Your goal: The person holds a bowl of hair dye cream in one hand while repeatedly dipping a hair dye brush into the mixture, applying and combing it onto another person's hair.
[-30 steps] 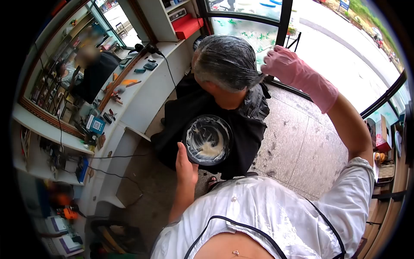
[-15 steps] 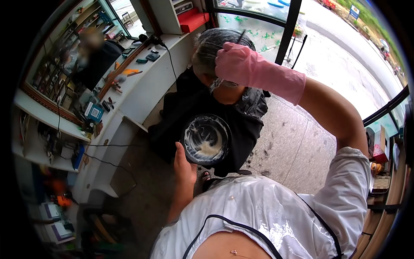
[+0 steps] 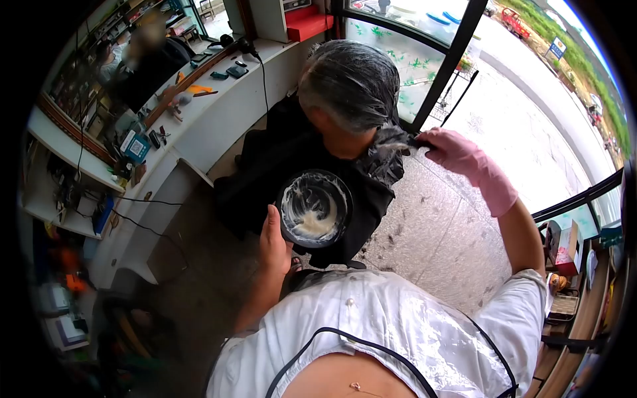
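My left hand [image 3: 272, 244] is bare and holds a black bowl [image 3: 315, 208] by its left side; white cream coats the inside. My right hand [image 3: 451, 151], in a pink rubber glove, is closed on the handle of a dark brush [image 3: 397, 140] whose head has whitish cream on it. The brush is at the seated person's right shoulder, just off the head. That person's grey hair [image 3: 352, 83] looks wet and slicked with cream. A black cape [image 3: 285, 156] covers their shoulders and body.
On the left, a mirror [image 3: 109, 79] stands over a white counter [image 3: 192, 109] with small tools and a cable. A red box [image 3: 309, 26] sits at its far end. Glass doors are beyond the person. Shelves [image 3: 577, 318] with boxes line the right side. Dark hair clippings lie on the floor [image 3: 424, 245].
My right hand has moved from the top of the person's head down to the right, and the brush is now clear of the hair. My left hand still holds the bowl.
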{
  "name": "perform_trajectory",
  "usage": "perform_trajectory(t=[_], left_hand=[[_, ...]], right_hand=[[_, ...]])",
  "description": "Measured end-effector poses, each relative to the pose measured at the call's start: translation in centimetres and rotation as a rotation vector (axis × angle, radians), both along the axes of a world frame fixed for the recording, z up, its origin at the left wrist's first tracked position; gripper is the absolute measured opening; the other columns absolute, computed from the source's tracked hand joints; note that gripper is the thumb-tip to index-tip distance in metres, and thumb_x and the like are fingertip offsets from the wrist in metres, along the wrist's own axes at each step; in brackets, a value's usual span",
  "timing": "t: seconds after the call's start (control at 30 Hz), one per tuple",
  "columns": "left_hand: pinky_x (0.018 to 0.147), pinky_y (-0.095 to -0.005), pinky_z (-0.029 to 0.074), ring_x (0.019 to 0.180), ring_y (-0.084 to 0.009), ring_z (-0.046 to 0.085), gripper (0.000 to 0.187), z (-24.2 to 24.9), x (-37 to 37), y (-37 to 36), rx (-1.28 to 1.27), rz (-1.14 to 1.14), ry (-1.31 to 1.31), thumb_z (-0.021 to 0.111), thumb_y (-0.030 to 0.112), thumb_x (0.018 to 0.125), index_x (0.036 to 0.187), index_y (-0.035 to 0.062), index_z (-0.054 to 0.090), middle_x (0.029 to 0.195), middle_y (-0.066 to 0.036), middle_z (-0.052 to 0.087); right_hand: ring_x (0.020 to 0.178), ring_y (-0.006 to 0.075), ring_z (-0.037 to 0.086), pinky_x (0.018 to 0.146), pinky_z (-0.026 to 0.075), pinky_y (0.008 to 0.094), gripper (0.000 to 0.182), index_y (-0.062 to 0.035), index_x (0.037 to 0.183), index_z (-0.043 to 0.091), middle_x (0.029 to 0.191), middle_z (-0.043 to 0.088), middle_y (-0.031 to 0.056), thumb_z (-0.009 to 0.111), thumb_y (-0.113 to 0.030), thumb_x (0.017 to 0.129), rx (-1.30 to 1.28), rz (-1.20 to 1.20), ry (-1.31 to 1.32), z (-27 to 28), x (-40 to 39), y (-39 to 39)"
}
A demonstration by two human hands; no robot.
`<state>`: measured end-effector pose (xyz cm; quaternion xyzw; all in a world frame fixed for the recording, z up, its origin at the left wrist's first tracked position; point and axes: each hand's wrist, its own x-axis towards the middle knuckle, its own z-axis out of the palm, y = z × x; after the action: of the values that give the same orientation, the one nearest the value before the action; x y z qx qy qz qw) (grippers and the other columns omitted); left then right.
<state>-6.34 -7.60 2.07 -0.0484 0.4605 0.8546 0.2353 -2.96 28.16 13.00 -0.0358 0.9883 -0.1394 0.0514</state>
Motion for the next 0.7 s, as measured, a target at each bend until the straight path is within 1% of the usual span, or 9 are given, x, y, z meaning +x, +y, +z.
perform_trajectory(t=[0.03, 0.07, 0.1, 0.2, 0.37, 0.4, 0.5, 0.53, 0.7], left_hand=[[0.087, -0.0349, 0.046, 0.102, -0.0215, 0.055, 0.054, 0.0, 0.1, 0.0, 0.000, 0.006, -0.005, 0.044, 0.046, 0.090, 0.117, -0.0005, 0.047, 0.115, -0.011, 0.055], [0.086, -0.0348, 0.046, 0.102, -0.0213, 0.055, 0.053, -0.1, 0.1, -0.1, -0.005, 0.005, 0.000, 0.045, 0.046, 0.090, 0.117, -0.0002, 0.047, 0.114, -0.011, 0.055], [0.086, -0.0347, 0.046, 0.102, -0.0210, 0.055, 0.053, -0.2, 0.0, -0.1, -0.009, 0.002, 0.008, 0.045, 0.046, 0.090, 0.116, 0.0001, 0.048, 0.113, -0.010, 0.056], [0.085, -0.0346, 0.046, 0.102, -0.0204, 0.055, 0.053, 0.2, 0.1, -0.1, -0.024, 0.007, 0.016, 0.045, 0.046, 0.090, 0.116, 0.0005, 0.048, 0.112, -0.010, 0.057], [0.087, -0.0347, 0.046, 0.102, -0.0200, 0.055, 0.053, 0.0, -0.1, -0.3, -0.001, -0.012, 0.015, 0.045, 0.046, 0.089, 0.117, 0.0006, 0.048, 0.113, -0.009, 0.056], [0.087, -0.0346, 0.045, 0.102, -0.0199, 0.055, 0.053, 0.0, -0.1, -0.4, -0.002, -0.025, 0.003, 0.045, 0.046, 0.089, 0.117, 0.0005, 0.048, 0.113, -0.009, 0.056], [0.088, -0.0347, 0.045, 0.102, -0.0195, 0.055, 0.053, 0.1, -0.1, -0.3, -0.022, -0.010, 0.000, 0.045, 0.045, 0.090, 0.117, 0.0003, 0.048, 0.113, -0.009, 0.056], [0.088, -0.0347, 0.045, 0.102, -0.0195, 0.055, 0.053, 0.2, -0.1, -0.3, -0.018, -0.001, -0.003, 0.045, 0.045, 0.090, 0.117, 0.0003, 0.048, 0.113, -0.009, 0.056], [0.085, -0.0332, 0.046, 0.100, -0.0183, 0.056, 0.049, 0.5, -0.1, -0.3, -0.036, -0.004, 0.002, 0.045, 0.044, 0.090, 0.114, 0.0020, 0.050, 0.111, -0.008, 0.057]], right_hand=[[0.083, 0.0246, 0.054, 0.073, 0.043, 0.0367, 0.025, -0.0046, 0.105, 0.059, 0.083, 0.056, 0.0124, 0.055, -0.005, 0.081, -0.128, 0.124, 0.104, -0.9, 0.3, -0.2], [0.075, 0.0322, 0.057, 0.069, 0.046, 0.0376, 0.019, -0.0012, 0.099, 0.058, 0.080, 0.058, 0.0155, 0.057, -0.005, 0.080, -0.221, 0.157, 0.186, -1.9, 0.1, -0.9], [0.076, 0.0333, 0.057, 0.069, 0.045, 0.0384, 0.019, -0.0002, 0.098, 0.058, 0.081, 0.059, 0.0167, 0.056, -0.007, 0.080, -0.277, 0.084, 0.137, -2.8, -0.5, -1.7], [0.078, 0.0339, 0.057, 0.068, 0.046, 0.0388, 0.018, -0.0016, 0.098, 0.058, 0.083, 0.059, 0.0168, 0.054, -0.010, 0.082, -0.259, 0.084, 0.211, -5.3, -3.0, -3.9], [0.080, 0.0323, 0.059, 0.067, 0.048, 0.0377, 0.018, -0.0050, 0.098, 0.059, 0.082, 0.060, 0.0137, 0.052, -0.012, 0.083, -0.115, -0.105, 0.561, -6.2, -4.6, -3.6], [0.072, 0.0288, 0.060, 0.064, 0.048, 0.0331, 0.018, -0.0039, 0.099, 0.060, 0.081, 0.060, 0.0140, 0.055, -0.005, 0.081, -0.085, -0.128, 0.598, -6.1, -3.8, -3.3], [0.071, 0.0267, 0.061, 0.063, 0.048, 0.0323, 0.018, -0.0037, 0.099, 0.060, 0.082, 0.061, 0.0134, 0.055, -0.004, 0.081, -0.186, -0.237, 0.545, -6.1, -1.5, -3.2], [0.070, 0.0248, 0.061, 0.062, 0.048, 0.0315, 0.017, -0.0035, 0.098, 0.061, 0.081, 0.061, 0.0129, 0.055, -0.004, 0.082, -0.193, -0.167, 0.642, -6.7, -1.4, -3.6], [0.077, 0.0309, 0.061, 0.064, 0.049, 0.0336, 0.017, -0.0062, 0.099, 0.059, 0.087, 0.061, 0.0125, 0.056, -0.009, 0.082, -0.143, -0.203, 0.627, -7.9, -3.2, -8.1]])
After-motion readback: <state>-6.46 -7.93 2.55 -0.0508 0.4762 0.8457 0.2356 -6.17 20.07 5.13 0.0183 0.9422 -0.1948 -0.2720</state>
